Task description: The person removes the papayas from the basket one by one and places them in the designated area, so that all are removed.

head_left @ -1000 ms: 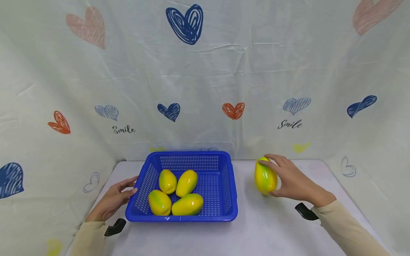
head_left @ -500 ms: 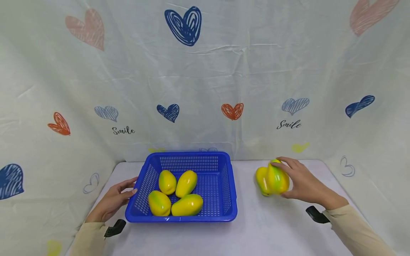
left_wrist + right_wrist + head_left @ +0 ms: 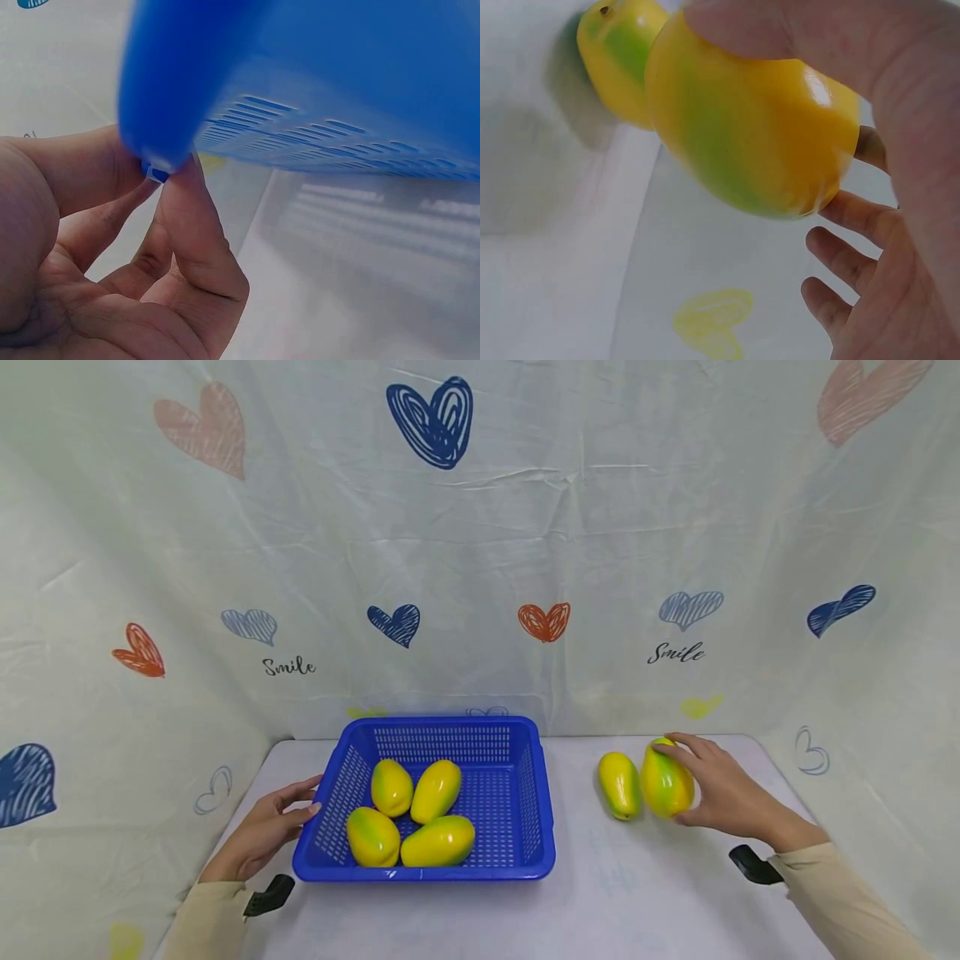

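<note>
My right hand holds a yellow-green mango between thumb and fingers, on the right side of the table. Up close in the right wrist view, the held mango fills the grasp, with the lower fingers off it. Just left of it, a second mango lies on the table, a small gap between the two. At the left, my left hand pinches the rim of a blue plastic basket. Thumb and forefinger meet on that rim in the left wrist view. Several mangoes lie in the basket's left half.
The white table ends at a hanging white cloth printed with hearts, which also rises along both sides. A black wrist mount sits on the right sleeve and another on the left.
My right hand has moved right with its mango, away from the mango on the table, which was first hidden and now shows whole. The left hand and basket stay in place.
</note>
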Demonstrator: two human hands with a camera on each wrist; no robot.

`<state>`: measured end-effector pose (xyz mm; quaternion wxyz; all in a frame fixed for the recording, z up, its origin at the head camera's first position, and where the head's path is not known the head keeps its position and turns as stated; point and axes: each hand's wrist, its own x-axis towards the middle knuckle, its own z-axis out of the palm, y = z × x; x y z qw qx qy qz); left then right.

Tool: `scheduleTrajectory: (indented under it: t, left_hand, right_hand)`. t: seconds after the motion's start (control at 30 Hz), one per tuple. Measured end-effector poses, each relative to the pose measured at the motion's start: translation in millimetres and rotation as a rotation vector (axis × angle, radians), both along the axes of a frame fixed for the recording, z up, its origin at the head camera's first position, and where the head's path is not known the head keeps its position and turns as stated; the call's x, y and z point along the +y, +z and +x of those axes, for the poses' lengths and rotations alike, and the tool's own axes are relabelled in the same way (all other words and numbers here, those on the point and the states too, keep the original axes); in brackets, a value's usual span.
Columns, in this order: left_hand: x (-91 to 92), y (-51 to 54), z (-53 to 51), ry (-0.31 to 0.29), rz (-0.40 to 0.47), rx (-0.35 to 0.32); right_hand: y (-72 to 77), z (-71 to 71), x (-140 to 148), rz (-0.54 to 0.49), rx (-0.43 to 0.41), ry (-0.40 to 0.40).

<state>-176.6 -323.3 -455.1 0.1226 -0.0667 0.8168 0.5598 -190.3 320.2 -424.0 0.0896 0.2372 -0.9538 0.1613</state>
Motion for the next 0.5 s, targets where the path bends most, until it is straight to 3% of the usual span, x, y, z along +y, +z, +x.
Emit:
scheduleTrajectory:
  t: [0.5]
  left_hand:
    - [0.8, 0.7, 1.3, 0.003, 0.003, -0.001]
  right_hand:
    - [-18.2, -6.3, 21.4, 0.018, -0.075, -0.073]
